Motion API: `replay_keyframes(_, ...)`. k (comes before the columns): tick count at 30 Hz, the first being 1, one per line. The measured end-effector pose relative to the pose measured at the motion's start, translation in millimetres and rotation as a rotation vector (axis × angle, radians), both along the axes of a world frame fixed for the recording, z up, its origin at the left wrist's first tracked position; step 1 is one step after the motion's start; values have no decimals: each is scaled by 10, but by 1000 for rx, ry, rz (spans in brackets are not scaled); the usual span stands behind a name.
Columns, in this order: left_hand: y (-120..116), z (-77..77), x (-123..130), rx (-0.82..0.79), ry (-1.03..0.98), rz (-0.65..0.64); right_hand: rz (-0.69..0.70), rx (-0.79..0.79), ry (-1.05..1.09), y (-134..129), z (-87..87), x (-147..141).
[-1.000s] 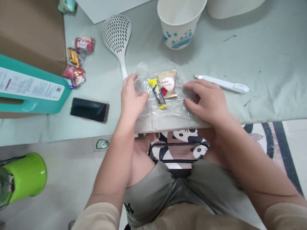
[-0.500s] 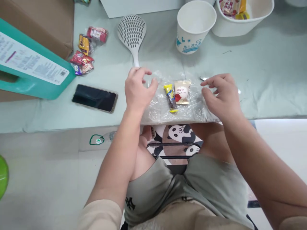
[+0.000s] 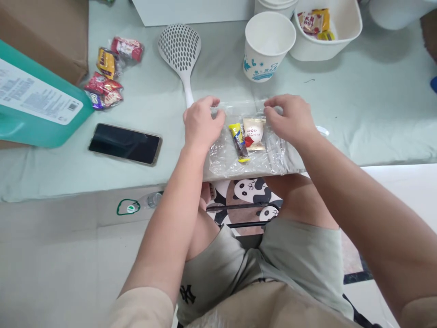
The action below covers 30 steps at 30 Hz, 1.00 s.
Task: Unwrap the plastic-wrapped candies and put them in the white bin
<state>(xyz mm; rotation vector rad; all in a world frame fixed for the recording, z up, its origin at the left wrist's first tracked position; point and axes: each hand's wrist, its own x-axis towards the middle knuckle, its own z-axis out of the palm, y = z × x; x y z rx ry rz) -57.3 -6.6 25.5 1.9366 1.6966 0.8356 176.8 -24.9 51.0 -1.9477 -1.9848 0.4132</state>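
Note:
A sheet of clear plastic film [image 3: 218, 166] lies at the table's front edge. On it rest a narrow yellow-and-blue wrapped candy [image 3: 239, 142] and, beside it, a cream-coloured snack packet [image 3: 254, 134] with a red mark. My left hand [image 3: 204, 122] is at the film's upper left corner, fingers bent and thumb held apart from them. At the upper right, my right hand [image 3: 290, 117] has its thumb and fingertips pinched together on the film's far edge. Just beyond my left hand is the handle of a grey slotted skimmer [image 3: 180, 48].
A phone [image 3: 125, 143] lies left of my left arm, with several wrapped candies [image 3: 105, 84] behind it. A teal jug [image 3: 44, 105] and a cardboard box [image 3: 51, 36] stand further left. Beyond the film are a paper cup [image 3: 268, 48] and a white tub [image 3: 327, 48] holding packets.
My right hand has moved left and away from me, onto the film's far edge. My left hand has shifted slightly. The view has moved a little; both snacks stay on the film.

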Motion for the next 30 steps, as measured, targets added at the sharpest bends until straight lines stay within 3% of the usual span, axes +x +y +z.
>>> replay_keyframes(5,79,-187,-59,63,-16,16,-17,135,-76,-138,-96,81)
replay_keyframes(9,-26,-10,10,147,-17,17,28,227,-137,-450,30,-167)
replay_keyframes(13,-186,167,131,98,-16,-177,103,131,-138,-664,67,-577)
replay_keyframes(17,-252,121,172,20,71,-268,88,26,-144,-647,-6,-722)
replay_keyframes(23,-249,22,153,5,112,-264,50,48,-131,-600,10,-561)
replay_keyframes(30,-266,82,201,-43,123,-291,56,-4,-225,-625,38,-595)
